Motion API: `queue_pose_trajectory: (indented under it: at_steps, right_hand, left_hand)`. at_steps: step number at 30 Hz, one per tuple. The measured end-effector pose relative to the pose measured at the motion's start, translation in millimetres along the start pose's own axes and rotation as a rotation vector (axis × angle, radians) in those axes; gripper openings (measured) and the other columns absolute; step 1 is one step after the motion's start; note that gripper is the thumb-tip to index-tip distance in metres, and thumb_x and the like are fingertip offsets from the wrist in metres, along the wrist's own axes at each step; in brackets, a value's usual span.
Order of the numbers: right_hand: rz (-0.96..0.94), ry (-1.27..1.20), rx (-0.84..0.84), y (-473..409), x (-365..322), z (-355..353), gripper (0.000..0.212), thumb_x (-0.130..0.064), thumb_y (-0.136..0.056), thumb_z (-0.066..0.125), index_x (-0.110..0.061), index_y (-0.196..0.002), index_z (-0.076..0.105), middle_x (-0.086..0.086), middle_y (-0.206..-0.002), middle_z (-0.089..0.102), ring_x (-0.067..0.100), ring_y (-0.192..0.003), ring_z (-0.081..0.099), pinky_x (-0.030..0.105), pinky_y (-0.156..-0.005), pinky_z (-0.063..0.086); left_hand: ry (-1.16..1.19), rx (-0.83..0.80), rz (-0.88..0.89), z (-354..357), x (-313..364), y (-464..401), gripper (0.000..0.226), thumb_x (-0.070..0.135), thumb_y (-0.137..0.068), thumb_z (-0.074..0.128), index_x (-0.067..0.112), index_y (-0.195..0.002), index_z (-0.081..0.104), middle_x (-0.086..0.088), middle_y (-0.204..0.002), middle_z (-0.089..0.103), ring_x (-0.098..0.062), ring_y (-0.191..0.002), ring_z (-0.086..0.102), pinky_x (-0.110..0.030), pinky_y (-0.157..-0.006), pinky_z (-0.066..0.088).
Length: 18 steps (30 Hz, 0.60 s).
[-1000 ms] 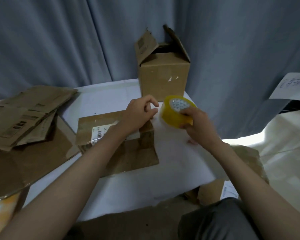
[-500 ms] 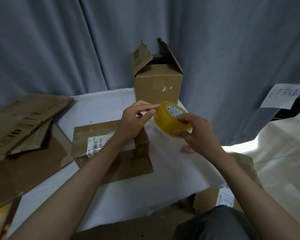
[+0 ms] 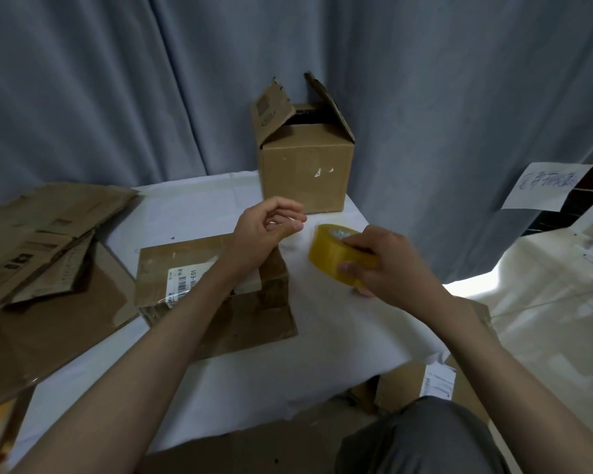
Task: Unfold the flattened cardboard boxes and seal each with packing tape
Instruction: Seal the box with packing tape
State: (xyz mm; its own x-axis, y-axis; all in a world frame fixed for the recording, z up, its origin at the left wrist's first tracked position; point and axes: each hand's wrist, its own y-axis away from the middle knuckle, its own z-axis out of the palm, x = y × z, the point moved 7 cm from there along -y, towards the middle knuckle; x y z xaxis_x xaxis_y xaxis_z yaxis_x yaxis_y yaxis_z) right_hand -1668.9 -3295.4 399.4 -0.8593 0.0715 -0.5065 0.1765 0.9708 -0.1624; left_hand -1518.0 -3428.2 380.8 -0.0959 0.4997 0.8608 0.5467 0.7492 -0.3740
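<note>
My right hand (image 3: 391, 265) grips a yellow roll of packing tape (image 3: 329, 258) just above the white table (image 3: 288, 371). My left hand (image 3: 261, 230) hovers a little left of the roll, thumb and forefinger pinched together; a faint clear strip of tape seems to run from them to the roll. Under my left forearm lies a flattened cardboard box (image 3: 261, 313) with a white barcode label. An unfolded cardboard box (image 3: 305, 176) stands at the table's far edge, its top flaps up.
A pile of flattened boxes (image 3: 42, 241) covers the table's left side. A grey curtain (image 3: 117, 97) hangs behind. Another box (image 3: 401, 384) sits on the floor under the table's right edge. A paper sign (image 3: 545, 186) hangs at the right.
My left hand has drawn away from the roll to the left with its fingers pinched. My right hand has lowered the roll toward the table.
</note>
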Motion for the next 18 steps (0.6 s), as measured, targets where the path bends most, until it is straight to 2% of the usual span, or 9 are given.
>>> queue_pose_trajectory:
  at_steps: [2,5,9,13,15,18]
  right_hand:
    - [0.003,-0.032,0.032,2,0,-3,0.041,-0.023,-0.089,0.071,-0.02,-0.13,0.065,0.001,-0.104,0.057,0.024,-0.104,0.052,0.026,-0.076,0.028]
    - [-0.036,-0.031,0.05,-1,-6,-4,0.041,-0.021,-0.087,0.072,-0.017,-0.127,0.066,-0.001,-0.104,0.055,0.023,-0.104,0.052,0.024,-0.078,0.027]
    - [-0.094,-0.019,0.032,-3,-15,-6,0.04,-0.02,-0.087,0.073,-0.016,-0.126,0.067,-0.005,-0.097,0.05,0.014,-0.092,0.045,0.023,-0.071,0.025]
    - [-0.09,-0.019,-0.008,-4,-16,-6,0.039,-0.02,-0.087,0.072,-0.017,-0.126,0.067,-0.004,-0.096,0.051,0.013,-0.089,0.044,0.019,-0.066,0.028]
    - [-0.081,-0.011,-0.042,-3,-15,-5,0.039,-0.023,-0.089,0.071,-0.019,-0.127,0.066,-0.005,-0.098,0.052,0.013,-0.09,0.046,0.011,-0.065,0.032]
    - [-0.036,-0.047,-0.092,-2,-15,-4,0.032,-0.028,-0.092,0.068,-0.022,-0.123,0.066,-0.002,-0.097,0.057,0.015,-0.089,0.051,0.01,-0.062,0.036]
  left_hand:
    - [-0.084,-0.066,0.031,8,2,0,0.03,0.012,-0.094,0.066,0.011,-0.124,0.067,0.001,-0.108,0.073,-0.012,-0.098,0.068,-0.022,-0.087,0.054]
    - [-0.122,-0.108,0.058,12,4,1,0.034,0.011,-0.095,0.063,0.013,-0.129,0.066,0.003,-0.11,0.07,-0.011,-0.101,0.065,-0.02,-0.087,0.051]
    - [-0.116,-0.066,0.059,5,6,1,0.028,0.004,-0.096,0.06,0.01,-0.121,0.07,-0.002,-0.106,0.069,-0.009,-0.097,0.064,-0.016,-0.084,0.049]
    - [-0.032,-0.029,0.028,1,6,3,0.014,0.004,-0.093,0.064,0.005,-0.105,0.071,-0.004,-0.101,0.071,-0.015,-0.094,0.067,-0.023,-0.084,0.054]
    - [-0.008,-0.025,0.028,1,6,3,0.008,0.006,-0.093,0.065,0.003,-0.099,0.069,-0.006,-0.098,0.07,-0.016,-0.092,0.066,-0.025,-0.083,0.054]
    - [0.019,-0.046,0.023,1,6,4,0.007,0.007,-0.096,0.06,0.001,-0.099,0.064,-0.008,-0.099,0.07,-0.019,-0.095,0.066,-0.029,-0.086,0.054]
